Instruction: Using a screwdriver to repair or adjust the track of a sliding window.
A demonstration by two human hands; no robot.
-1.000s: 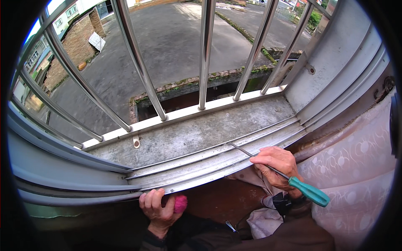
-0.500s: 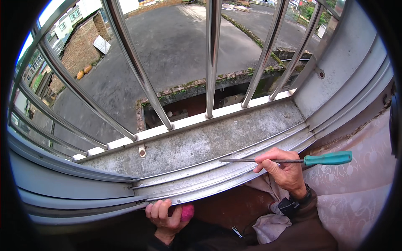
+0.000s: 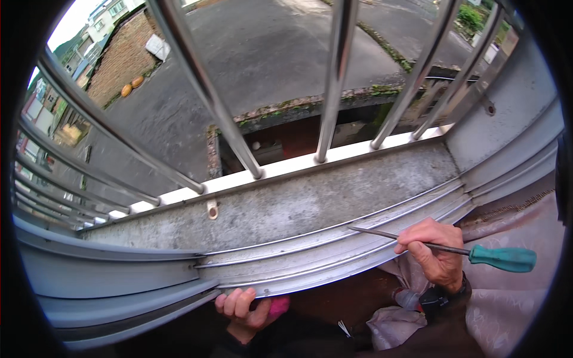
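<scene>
My right hand (image 3: 434,253) grips a screwdriver with a green handle (image 3: 503,259) and a long dark metal shank, the index finger and thumb pinching the shank. Its tip rests at the raised inner rail of the silver sliding-window track (image 3: 298,262). At the track's near edge, my left hand (image 3: 245,313) has its fingers curled over the rim. A pink fuzzy wad (image 3: 279,306) sits by its thumb, held in that hand and partly hidden under the edge. A dark watch (image 3: 439,296) is on my right wrist.
Beyond the track lies a stained concrete sill (image 3: 298,203), bounded by upright metal bars (image 3: 331,89). A grey sliding window frame (image 3: 113,274) stands at the left. Pale patterned curtain (image 3: 519,304) hangs at the right. Outside is a grey flat roof (image 3: 262,53).
The view has shifted. My right hand has tilted the screwdriver, its handle now lower, and the tip has slid slightly right along the track. The left hand stays at the rim.
</scene>
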